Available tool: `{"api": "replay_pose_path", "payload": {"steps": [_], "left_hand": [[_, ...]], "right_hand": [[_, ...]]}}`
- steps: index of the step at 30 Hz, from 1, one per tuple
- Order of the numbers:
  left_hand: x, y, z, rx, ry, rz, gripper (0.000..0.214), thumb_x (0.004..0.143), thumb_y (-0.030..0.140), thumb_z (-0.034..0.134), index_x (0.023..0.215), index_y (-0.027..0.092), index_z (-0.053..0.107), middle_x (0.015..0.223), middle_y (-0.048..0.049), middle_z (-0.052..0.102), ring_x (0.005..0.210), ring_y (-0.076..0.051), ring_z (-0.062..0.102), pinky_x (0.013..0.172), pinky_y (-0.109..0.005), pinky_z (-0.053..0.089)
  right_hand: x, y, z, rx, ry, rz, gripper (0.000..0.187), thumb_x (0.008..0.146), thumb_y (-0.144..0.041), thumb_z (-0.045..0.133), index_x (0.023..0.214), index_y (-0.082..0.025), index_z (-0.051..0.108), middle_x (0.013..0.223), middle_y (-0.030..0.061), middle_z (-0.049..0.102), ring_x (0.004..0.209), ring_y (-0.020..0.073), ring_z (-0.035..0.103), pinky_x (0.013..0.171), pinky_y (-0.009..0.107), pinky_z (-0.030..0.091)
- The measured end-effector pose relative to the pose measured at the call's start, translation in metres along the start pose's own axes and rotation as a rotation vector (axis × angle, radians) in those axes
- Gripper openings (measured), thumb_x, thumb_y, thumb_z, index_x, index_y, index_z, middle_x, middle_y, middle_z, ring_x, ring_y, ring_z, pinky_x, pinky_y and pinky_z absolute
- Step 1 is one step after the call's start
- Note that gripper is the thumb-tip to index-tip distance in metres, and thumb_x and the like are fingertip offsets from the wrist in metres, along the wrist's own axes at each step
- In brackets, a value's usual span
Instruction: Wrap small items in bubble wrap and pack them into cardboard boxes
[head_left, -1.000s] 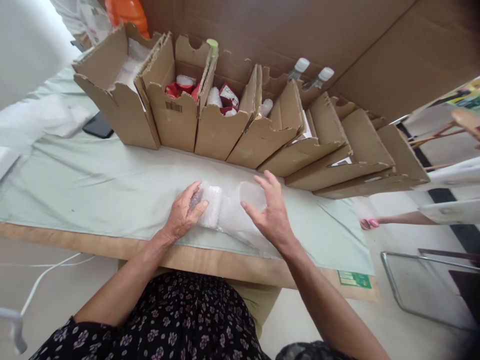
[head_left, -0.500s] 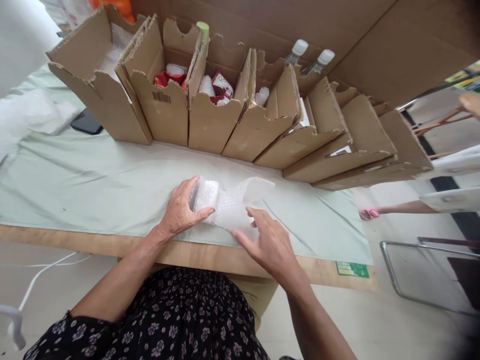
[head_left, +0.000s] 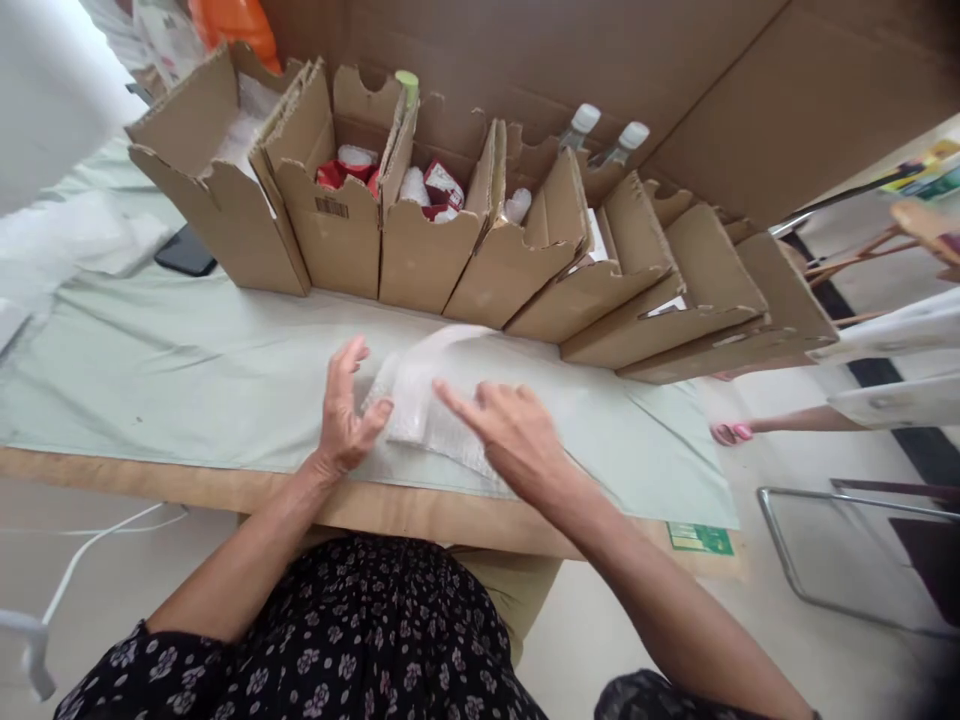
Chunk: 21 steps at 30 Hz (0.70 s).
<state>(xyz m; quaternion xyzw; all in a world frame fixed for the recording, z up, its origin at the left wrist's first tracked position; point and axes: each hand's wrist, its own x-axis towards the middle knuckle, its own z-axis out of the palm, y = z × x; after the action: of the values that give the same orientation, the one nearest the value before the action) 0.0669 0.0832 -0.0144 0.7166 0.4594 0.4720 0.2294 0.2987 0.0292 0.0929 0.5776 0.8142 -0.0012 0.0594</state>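
Note:
A small item rolled in white bubble wrap (head_left: 420,405) lies on the pale green cloth (head_left: 187,370) near the table's front edge. My left hand (head_left: 343,410) stands at the roll's left end, fingers apart, thumb touching the wrap. My right hand (head_left: 504,430) lies flat over the right part of the wrap, fingers stretched out and pressing it down. A loose flap of wrap arches up behind the roll toward the boxes.
A row of open cardboard boxes (head_left: 420,230) stands along the back, some holding red and white packets. Two capped bottles (head_left: 600,140) stand behind them. A dark phone (head_left: 186,255) lies at the left. Another person's foot in a pink sandal (head_left: 727,432) shows at the right.
My right hand moved left and onto the wrap, flattening it. My left hand let go of the roll's end and spread its fingers. The loose flap swung up and back.

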Motion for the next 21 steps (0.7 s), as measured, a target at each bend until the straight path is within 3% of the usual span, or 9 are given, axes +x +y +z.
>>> {"api": "replay_pose_path", "payload": {"steps": [3,6,9,13,16,19,21], "left_hand": [[-0.006,0.0,-0.008,0.092,0.168,0.096,0.083,0.095,0.075,0.029,0.162,0.028,0.017,0.166,-0.0159,0.028,0.147,-0.036,0.041,0.115,-0.056,0.041],[-0.011,0.002,-0.01,0.164,0.18,0.218,0.08,0.089,0.07,0.05,0.158,0.033,0.029,0.171,-0.0108,0.019,0.154,-0.043,0.029,0.119,-0.063,0.035],[-0.01,0.007,-0.006,0.239,0.041,0.303,0.061,0.08,0.058,0.068,0.136,0.033,0.059,0.162,-0.0084,0.042,0.153,-0.046,0.03,0.12,-0.065,0.03],[-0.002,0.015,0.004,0.229,-0.181,0.406,0.028,0.087,0.037,0.068,0.113,0.027,0.07,0.125,-0.0078,0.073,0.136,-0.037,0.055,0.121,-0.064,0.025],[0.001,0.018,0.01,0.24,-0.216,0.357,0.016,0.089,0.029,0.067,0.102,0.022,0.071,0.103,-0.0066,0.076,0.112,-0.03,0.067,0.119,-0.062,0.028],[0.002,0.019,0.014,0.225,-0.189,0.341,0.011,0.089,0.028,0.067,0.097,0.021,0.071,0.091,-0.0048,0.071,0.093,-0.025,0.066,0.113,-0.059,0.035],[0.001,0.019,0.017,0.208,-0.162,0.339,0.008,0.089,0.027,0.067,0.093,0.021,0.07,0.085,-0.0033,0.069,0.086,-0.022,0.064,0.109,-0.056,0.038]], "right_hand": [[0.012,-0.016,0.023,-0.031,-0.169,-0.074,0.075,0.092,0.0,0.037,0.16,-0.033,0.042,0.103,0.0116,0.071,0.083,0.0247,0.062,0.078,0.04,0.046],[0.007,-0.013,0.026,0.029,-0.214,-0.106,0.073,0.092,-0.012,0.053,0.162,-0.025,0.037,0.119,0.0165,0.068,0.095,0.0287,0.064,0.083,0.043,0.049],[-0.001,-0.008,0.014,0.072,-0.249,-0.156,0.074,0.087,-0.024,0.069,0.157,-0.026,0.045,0.131,0.0191,0.065,0.108,0.0348,0.065,0.091,0.051,0.049],[-0.003,0.009,-0.014,0.14,-0.309,-0.288,0.054,0.084,-0.032,0.077,0.137,-0.026,0.067,0.144,0.0205,0.061,0.123,0.038,0.063,0.101,0.057,0.047],[0.012,0.044,-0.054,0.19,-0.137,-0.272,0.035,0.092,-0.038,0.07,0.125,-0.026,0.075,0.139,0.0146,0.068,0.122,0.0331,0.066,0.103,0.052,0.049],[0.061,0.088,-0.106,0.091,0.155,-0.052,0.03,0.099,-0.032,0.054,0.119,-0.031,0.077,0.12,0.0057,0.078,0.11,0.028,0.071,0.096,0.046,0.053],[0.109,0.114,-0.132,-0.113,0.207,0.162,0.035,0.099,-0.024,0.049,0.117,-0.027,0.078,0.119,0.0071,0.078,0.107,0.0289,0.072,0.09,0.043,0.054]]}}
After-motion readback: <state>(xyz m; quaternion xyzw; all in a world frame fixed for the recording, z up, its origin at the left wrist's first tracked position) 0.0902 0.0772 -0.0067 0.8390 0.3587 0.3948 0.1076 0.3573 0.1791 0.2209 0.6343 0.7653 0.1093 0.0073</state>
